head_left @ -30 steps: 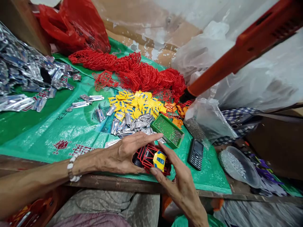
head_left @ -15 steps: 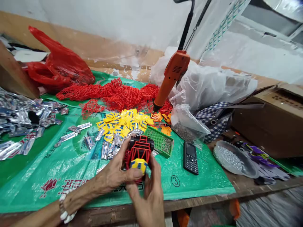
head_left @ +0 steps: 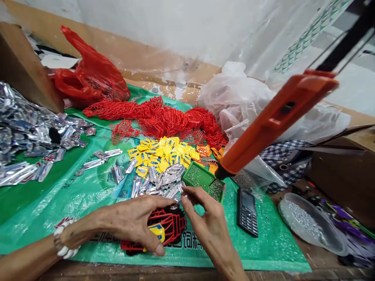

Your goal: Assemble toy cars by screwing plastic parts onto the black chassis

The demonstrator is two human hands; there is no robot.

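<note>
A toy car [head_left: 172,226] with a red tube frame, black parts and a yellow panel lies tilted on the green sheet. My left hand [head_left: 129,218] is closed over it, its thumb by the yellow panel and its fingers along the far side. Just right of the car, my right hand [head_left: 205,222] makes a pinch with thumb and index finger; whatever lies between the tips is too small to make out. Beyond that hand sits a green tray [head_left: 202,175] of small screws. An orange electric screwdriver [head_left: 269,128] hangs with its bit over the tray.
Yellow panels [head_left: 164,152], silver pieces [head_left: 172,175] and red frames [head_left: 158,117] lie piled behind the car. More silver parts [head_left: 29,128] heap at left, near a red bag [head_left: 90,78]. A phone [head_left: 247,210] and a bowl of small metal pieces [head_left: 304,222] are at right.
The car has come down onto the sheet and turned sideways under my left hand. My right hand has left it and pinched its fingers. The screwdriver now hangs nearer and more slanted.
</note>
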